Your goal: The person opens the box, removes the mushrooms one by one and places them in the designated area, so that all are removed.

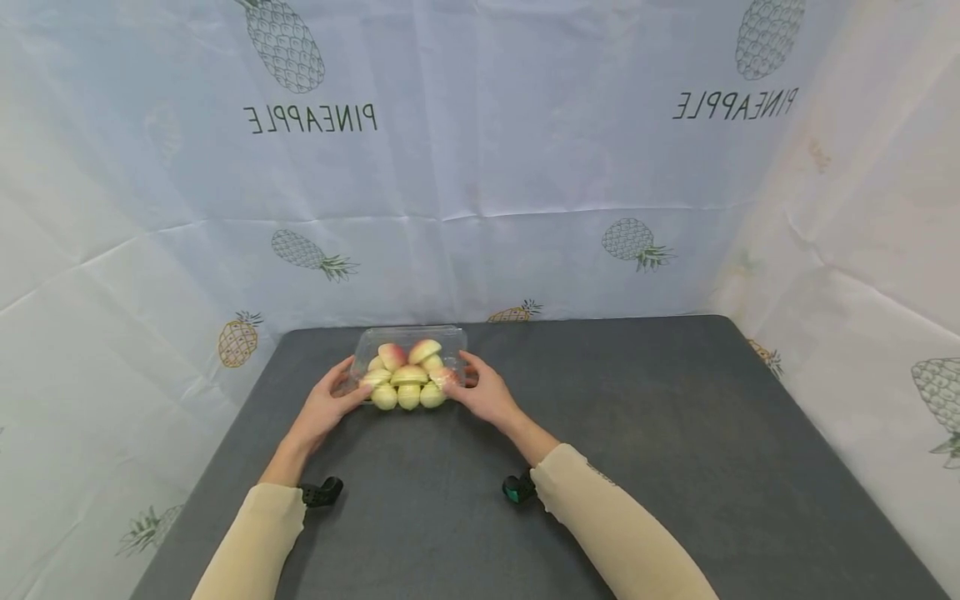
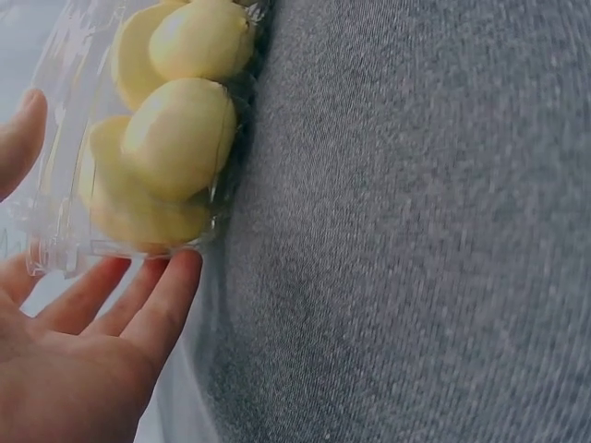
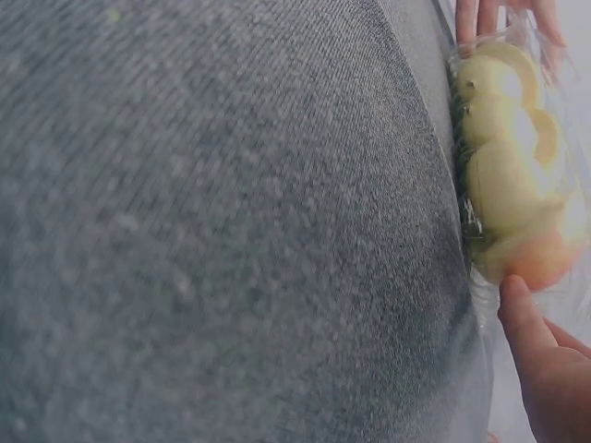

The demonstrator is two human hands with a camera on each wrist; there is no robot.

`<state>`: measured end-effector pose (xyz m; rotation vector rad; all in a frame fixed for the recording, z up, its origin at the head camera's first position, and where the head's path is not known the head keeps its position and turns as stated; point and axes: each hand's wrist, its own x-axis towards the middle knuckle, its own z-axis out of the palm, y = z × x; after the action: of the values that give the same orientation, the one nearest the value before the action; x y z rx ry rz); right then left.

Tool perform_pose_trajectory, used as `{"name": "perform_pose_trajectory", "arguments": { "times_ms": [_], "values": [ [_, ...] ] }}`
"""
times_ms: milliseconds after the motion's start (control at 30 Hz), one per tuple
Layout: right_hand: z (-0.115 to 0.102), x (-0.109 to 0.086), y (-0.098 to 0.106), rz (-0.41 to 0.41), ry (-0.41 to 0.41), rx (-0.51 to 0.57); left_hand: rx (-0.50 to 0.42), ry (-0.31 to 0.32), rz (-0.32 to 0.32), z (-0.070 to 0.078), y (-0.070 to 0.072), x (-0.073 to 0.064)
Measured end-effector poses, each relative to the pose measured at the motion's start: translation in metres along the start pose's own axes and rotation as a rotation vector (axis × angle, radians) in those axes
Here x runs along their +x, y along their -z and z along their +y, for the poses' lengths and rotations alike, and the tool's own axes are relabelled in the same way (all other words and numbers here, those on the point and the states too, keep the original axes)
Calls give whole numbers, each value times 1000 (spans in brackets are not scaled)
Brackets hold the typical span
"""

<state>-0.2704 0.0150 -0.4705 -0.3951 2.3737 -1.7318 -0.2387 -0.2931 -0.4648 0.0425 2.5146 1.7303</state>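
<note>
A clear plastic box [image 1: 408, 335] stands near the table's far edge, left of centre. In it are several rounded yellow pieces [image 1: 408, 375] with red patches, some shaped like mushrooms. My left hand [image 1: 326, 408] holds the box by its left end. In the left wrist view, fingertips [image 2: 185, 263] touch the end wall while the thumb [image 2: 20, 143] lies toward the upper side. At the right end, my right hand [image 1: 487, 396] holds the box with its thumb at the front corner. One digit [image 3: 522, 314] touches that end in the right wrist view.
The dark grey table [image 1: 600, 417] stretches to the right and toward me. Behind it hangs a pale cloth [image 1: 480, 167] printed with pineapples, which continues along both sides. Black wrist devices [image 1: 322, 492] sit near the cuffs of the cream sleeves [image 1: 255, 542].
</note>
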Motion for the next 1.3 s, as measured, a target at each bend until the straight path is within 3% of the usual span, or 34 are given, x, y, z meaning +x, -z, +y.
{"name": "perform_pose_trajectory", "arguments": {
  "times_ms": [400,900,1300],
  "values": [
    [2,-5,9,2,-13,-19,29,6,-11,2,-6,1],
    [0,-15,21,2,-50,-24,64,-31,-35,10,-17,-5],
    [2,-24,34,-25,-57,14,94,-23,-43,10,-26,-4]
  ]
}}
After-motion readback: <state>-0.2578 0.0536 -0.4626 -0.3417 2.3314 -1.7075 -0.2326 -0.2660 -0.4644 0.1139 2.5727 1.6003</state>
